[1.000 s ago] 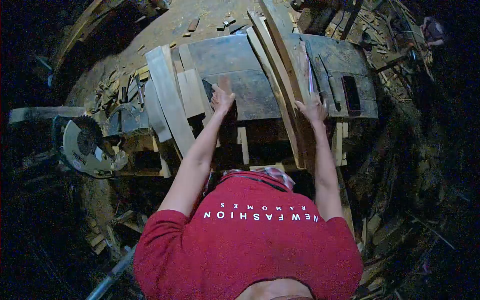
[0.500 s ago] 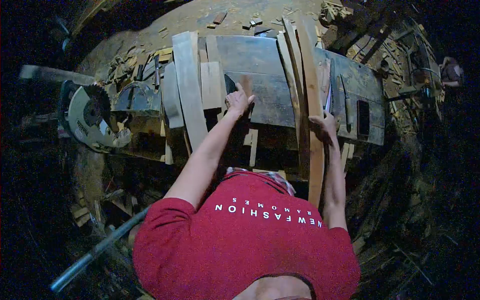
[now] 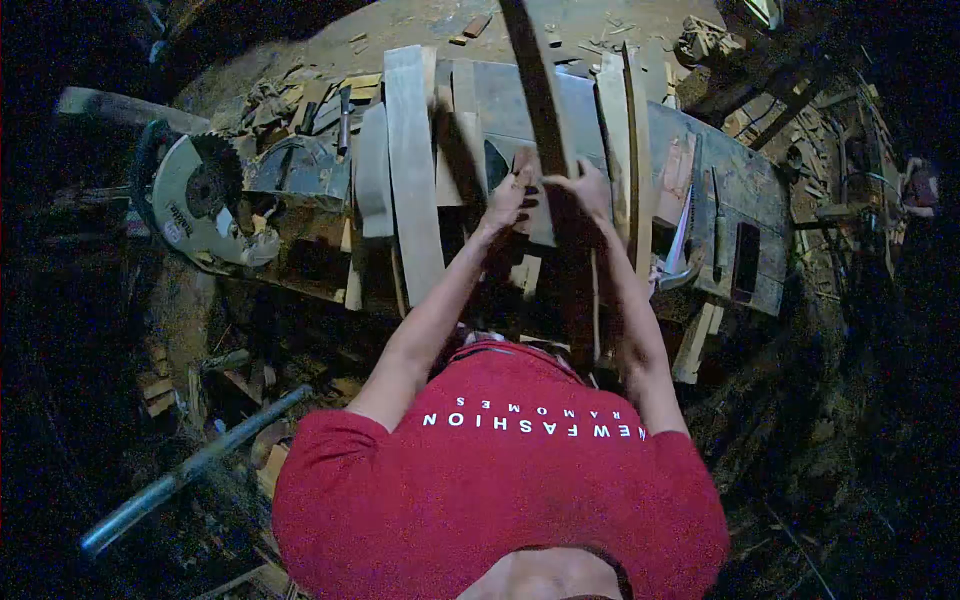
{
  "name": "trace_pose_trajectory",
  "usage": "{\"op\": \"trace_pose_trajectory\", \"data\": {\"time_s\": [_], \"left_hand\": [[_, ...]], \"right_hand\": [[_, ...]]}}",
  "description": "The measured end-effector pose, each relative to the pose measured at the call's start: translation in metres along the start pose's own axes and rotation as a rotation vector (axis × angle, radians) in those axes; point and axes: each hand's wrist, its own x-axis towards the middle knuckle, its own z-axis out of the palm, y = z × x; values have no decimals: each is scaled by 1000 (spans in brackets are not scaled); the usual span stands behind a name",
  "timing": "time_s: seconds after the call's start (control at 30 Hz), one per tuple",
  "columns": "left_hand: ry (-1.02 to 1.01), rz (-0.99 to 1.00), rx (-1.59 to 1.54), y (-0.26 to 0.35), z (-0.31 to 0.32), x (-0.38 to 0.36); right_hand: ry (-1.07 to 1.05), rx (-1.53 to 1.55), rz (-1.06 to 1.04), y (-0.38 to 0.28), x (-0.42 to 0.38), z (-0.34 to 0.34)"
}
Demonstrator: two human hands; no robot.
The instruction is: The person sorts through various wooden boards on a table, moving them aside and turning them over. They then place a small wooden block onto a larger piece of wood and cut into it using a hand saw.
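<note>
A long, dark-looking wooden plank (image 3: 545, 105) stands tilted up from the bench, its far end beyond the top of the view. My right hand (image 3: 588, 192) grips its right side, thumb across the near face. Just left of the plank is my left hand (image 3: 508, 207), its fingers apart and reaching toward the plank's left side. A small reddish-brown block (image 3: 523, 160) shows right at the left fingertips. Under both hands lies the worn bench top (image 3: 505, 95). The plank's lower part runs down into shadow in front of my shirt.
Pale boards (image 3: 410, 150) lie across the bench on the left, more strips (image 3: 640, 150) on the right. A circular saw (image 3: 195, 195) with exposed blade sits at far left. A handsaw (image 3: 685, 225) and a dark rectangular block (image 3: 746, 257) are at right. A metal pipe (image 3: 195, 470) juts up lower left.
My right hand has lifted the plank from the right-hand strips and brought it left, turning its darker side to view. My left hand has spread its fingers. The view has shifted slightly.
</note>
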Motion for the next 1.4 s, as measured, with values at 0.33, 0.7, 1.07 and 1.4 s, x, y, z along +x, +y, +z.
{"op": "trace_pose_trajectory", "data": {"time_s": [0.33,0.7,1.07,1.4], "left_hand": [[516,371,645,-47,-38,-74],[328,320,1423,-60,-44,-104],[431,538,1326,-80,-42,-94],[436,534,1291,-66,-5,-94]], "right_hand": [[68,223,169,-15,25,160],[60,-209,1,-24,-18,136],[510,-898,103,88,-128,-58],[435,-626,125,126,-114,-59]]}}
